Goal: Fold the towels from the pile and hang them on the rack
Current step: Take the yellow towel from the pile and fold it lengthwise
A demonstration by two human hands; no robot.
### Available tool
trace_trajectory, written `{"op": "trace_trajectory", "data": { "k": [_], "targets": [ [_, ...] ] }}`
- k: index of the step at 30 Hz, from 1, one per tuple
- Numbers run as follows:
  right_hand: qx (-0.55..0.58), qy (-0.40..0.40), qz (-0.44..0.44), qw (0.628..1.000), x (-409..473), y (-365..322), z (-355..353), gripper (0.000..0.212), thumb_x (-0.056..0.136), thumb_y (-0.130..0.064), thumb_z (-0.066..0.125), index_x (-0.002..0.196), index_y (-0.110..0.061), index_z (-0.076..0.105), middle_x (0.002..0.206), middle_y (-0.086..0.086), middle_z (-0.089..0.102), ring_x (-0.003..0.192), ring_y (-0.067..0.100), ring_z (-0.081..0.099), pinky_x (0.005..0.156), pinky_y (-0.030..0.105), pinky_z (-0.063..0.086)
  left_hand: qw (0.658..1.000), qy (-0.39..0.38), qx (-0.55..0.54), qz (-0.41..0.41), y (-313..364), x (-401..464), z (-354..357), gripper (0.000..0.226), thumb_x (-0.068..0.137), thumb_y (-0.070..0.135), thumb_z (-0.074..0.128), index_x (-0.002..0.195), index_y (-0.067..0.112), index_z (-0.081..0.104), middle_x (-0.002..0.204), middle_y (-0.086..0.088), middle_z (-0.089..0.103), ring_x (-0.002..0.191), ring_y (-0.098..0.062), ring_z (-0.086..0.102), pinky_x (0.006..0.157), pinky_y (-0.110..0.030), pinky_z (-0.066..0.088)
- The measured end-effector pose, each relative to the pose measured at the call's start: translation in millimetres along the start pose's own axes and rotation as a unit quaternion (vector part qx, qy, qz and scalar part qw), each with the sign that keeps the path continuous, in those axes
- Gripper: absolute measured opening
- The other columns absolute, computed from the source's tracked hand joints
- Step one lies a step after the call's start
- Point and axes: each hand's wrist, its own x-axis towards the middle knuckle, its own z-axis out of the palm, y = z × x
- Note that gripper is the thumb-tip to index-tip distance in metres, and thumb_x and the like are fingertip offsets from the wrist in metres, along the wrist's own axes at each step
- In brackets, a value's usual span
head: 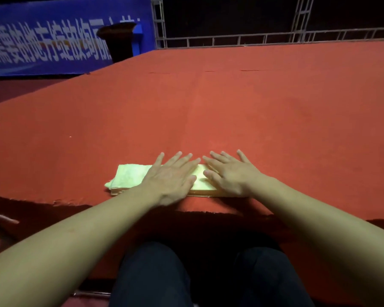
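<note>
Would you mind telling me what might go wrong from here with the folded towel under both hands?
1. The yellow towel lies close to the near edge of the red table cover; a pull toward the body might drag it off.
2. The left hand and right hand press flat near the middle and right, so the uncovered left end, already loose at its corner, may spring open when lifted.
3. No rack is visible, so carrying could undo the fold.

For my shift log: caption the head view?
Both hands press a folded pale yellow cloth towel flat on red felt table.
</note>
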Motion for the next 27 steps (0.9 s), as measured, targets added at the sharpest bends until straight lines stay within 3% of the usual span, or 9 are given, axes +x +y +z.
{"op": "trace_trajectory", "data": {
  "k": [5, 9, 11, 13, 15, 18, 23, 27],
  "targets": [
    [0.057, 0.009, 0.034, 0.998, -8, 14, 21, 0.06, 0.098, -0.063, 0.014, 0.154, -0.043, 0.01, 0.164, -0.01, 0.009, 0.152, 0.015, 0.0, 0.12, 0.054, -0.003, 0.999, -0.051, -0.014, 0.007, 15, 15, 22, 0.06, 0.101, 0.052, 0.006, 0.155, 0.034, -0.012, 0.164, 0.008, -0.009, 0.15, -0.012, -0.013, 0.122, -0.047, -0.004],
    [0.12, 0.007, 0.031, 0.992, -4, 16, 19, 0.058, 0.099, -0.061, 0.019, 0.154, -0.041, 0.017, 0.163, -0.01, 0.014, 0.151, 0.015, 0.002, 0.119, 0.055, -0.004, 0.996, -0.086, -0.027, 0.005, 15, 16, 14, 0.06, 0.102, 0.051, 0.012, 0.155, 0.033, -0.011, 0.164, 0.007, -0.008, 0.15, -0.013, -0.013, 0.122, -0.048, -0.007],
    [0.231, 0.05, 0.04, 0.971, -2, 26, 14, 0.054, 0.101, -0.055, 0.028, 0.152, -0.036, 0.027, 0.161, -0.008, 0.022, 0.151, 0.016, 0.011, 0.121, 0.053, 0.002, 0.996, -0.077, -0.051, 0.003, 17, 20, 4, 0.061, 0.102, 0.048, 0.023, 0.157, 0.031, 0.002, 0.165, 0.008, 0.004, 0.151, -0.012, -0.006, 0.122, -0.047, -0.005],
    [0.324, 0.165, 0.07, 0.929, -5, 42, 9, 0.044, 0.103, -0.037, 0.04, 0.145, -0.026, 0.043, 0.151, 0.0, 0.043, 0.142, 0.02, 0.034, 0.118, 0.046, 0.022, 0.997, -0.02, -0.075, 0.011, 24, 27, -2, 0.058, 0.099, 0.043, 0.037, 0.154, 0.029, 0.024, 0.16, 0.007, 0.028, 0.15, -0.012, 0.012, 0.123, -0.042, 0.005],
    [0.308, 0.245, 0.14, 0.908, -11, 61, 4, 0.039, 0.097, -0.015, 0.046, 0.134, -0.022, 0.055, 0.13, 0.001, 0.062, 0.124, 0.023, 0.054, 0.108, 0.043, 0.038, 0.989, 0.067, -0.127, 0.018, 40, 37, -6, 0.047, 0.097, 0.039, 0.046, 0.143, 0.03, 0.044, 0.143, 0.003, 0.051, 0.14, -0.015, 0.035, 0.117, -0.034, 0.024],
    [0.224, 0.207, 0.195, 0.932, -24, 78, 4, 0.038, 0.094, -0.016, 0.049, 0.128, -0.031, 0.057, 0.111, -0.008, 0.069, 0.115, 0.023, 0.06, 0.101, 0.046, 0.042, 0.965, 0.145, -0.218, 0.01, 72, 57, -14, 0.031, 0.098, 0.031, 0.054, 0.129, 0.03, 0.058, 0.118, 0.005, 0.067, 0.115, -0.016, 0.05, 0.099, -0.027, 0.038],
    [0.18, 0.159, 0.153, 0.959, -29, 71, 12, 0.038, 0.094, -0.026, 0.052, 0.131, -0.035, 0.052, 0.1, -0.015, 0.069, 0.111, 0.016, 0.06, 0.096, 0.041, 0.035, 0.945, 0.119, -0.301, -0.034, 101, 86, -14, 0.025, 0.092, 0.027, 0.066, 0.117, 0.028, 0.064, 0.108, 0.009, 0.072, 0.107, -0.011, 0.063, 0.097, -0.03, 0.046],
    [0.254, 0.2, 0.122, 0.938, -19, 66, 18, 0.038, 0.092, -0.028, 0.058, 0.129, -0.029, 0.055, 0.09, -0.013, 0.069, 0.095, 0.013, 0.064, 0.088, 0.032, 0.045, 0.931, 0.108, -0.343, -0.068, 99, 89, -8, 0.025, 0.091, 0.024, 0.068, 0.115, 0.028, 0.064, 0.094, 0.014, 0.072, 0.092, -0.005, 0.066, 0.082, -0.021, 0.046]
  ]
}}
